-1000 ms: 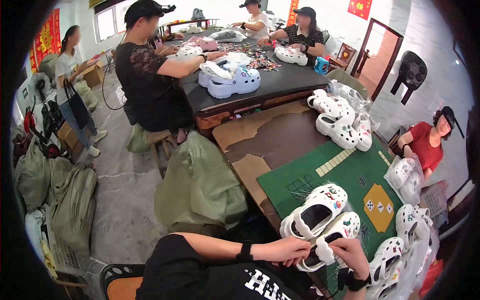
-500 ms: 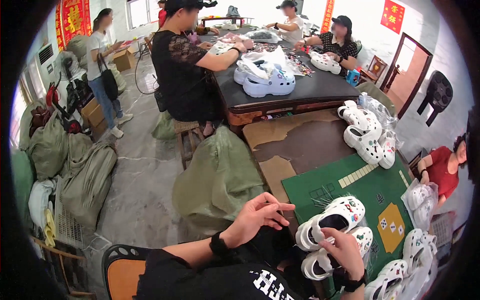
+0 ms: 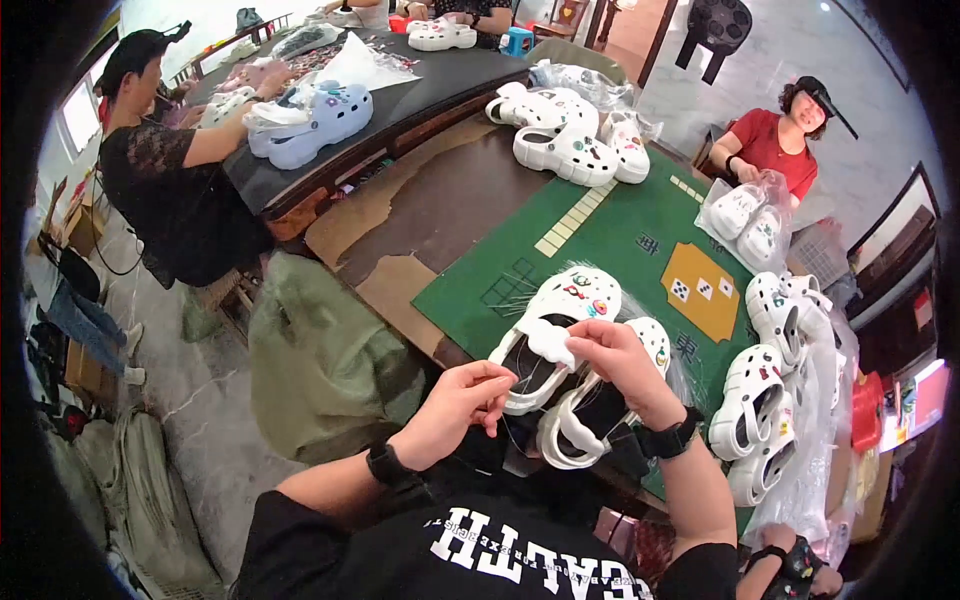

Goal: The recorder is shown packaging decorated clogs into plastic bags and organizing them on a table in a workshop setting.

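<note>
Green felt covers the near worktop (image 3: 620, 240), where a pair of white foam clogs with small coloured charms (image 3: 565, 330) lies at its near edge. Right hand (image 3: 615, 365) pinches the heel strap of the upper clog; left hand (image 3: 460, 405), fingers curled together, touches the clog's rim. More white clogs (image 3: 570, 140) sit farther off.
</note>
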`<state>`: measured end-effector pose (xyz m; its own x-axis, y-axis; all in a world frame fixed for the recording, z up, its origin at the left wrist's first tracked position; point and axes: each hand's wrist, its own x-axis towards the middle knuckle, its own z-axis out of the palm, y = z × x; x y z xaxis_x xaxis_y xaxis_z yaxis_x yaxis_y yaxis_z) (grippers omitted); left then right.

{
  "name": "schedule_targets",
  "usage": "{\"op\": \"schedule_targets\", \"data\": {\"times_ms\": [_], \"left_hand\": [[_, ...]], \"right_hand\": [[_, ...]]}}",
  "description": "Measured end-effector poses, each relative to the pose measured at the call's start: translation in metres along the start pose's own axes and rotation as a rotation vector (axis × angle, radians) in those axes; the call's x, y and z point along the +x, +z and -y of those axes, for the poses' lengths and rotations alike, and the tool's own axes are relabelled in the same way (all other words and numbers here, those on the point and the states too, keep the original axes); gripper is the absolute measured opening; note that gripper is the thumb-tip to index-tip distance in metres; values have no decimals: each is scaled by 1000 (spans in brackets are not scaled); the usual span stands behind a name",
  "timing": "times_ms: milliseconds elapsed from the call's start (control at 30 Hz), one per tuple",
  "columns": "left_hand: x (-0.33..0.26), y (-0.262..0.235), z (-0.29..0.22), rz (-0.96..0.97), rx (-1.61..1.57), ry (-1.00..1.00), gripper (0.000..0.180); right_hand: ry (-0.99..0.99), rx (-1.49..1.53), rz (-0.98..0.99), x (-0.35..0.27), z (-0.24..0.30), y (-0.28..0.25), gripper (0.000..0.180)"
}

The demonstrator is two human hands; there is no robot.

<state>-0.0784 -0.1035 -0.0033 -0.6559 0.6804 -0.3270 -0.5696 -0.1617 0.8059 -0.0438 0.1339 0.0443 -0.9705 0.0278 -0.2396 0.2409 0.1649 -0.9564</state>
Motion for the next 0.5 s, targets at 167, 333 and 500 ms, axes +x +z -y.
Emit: {"op": "schedule_targets", "data": {"times_ms": [167, 333, 500], "left_hand": [[28, 13, 2, -14, -30, 42, 17], [46, 15, 11, -37, -41, 5, 13], [37, 19, 5, -26, -33, 59, 12]], "right_hand": [[13, 90, -27, -2, -3, 4, 20], [-15, -25, 25, -3, -5, 5, 26], [-158, -187, -7, 4, -1, 11, 23]]}}
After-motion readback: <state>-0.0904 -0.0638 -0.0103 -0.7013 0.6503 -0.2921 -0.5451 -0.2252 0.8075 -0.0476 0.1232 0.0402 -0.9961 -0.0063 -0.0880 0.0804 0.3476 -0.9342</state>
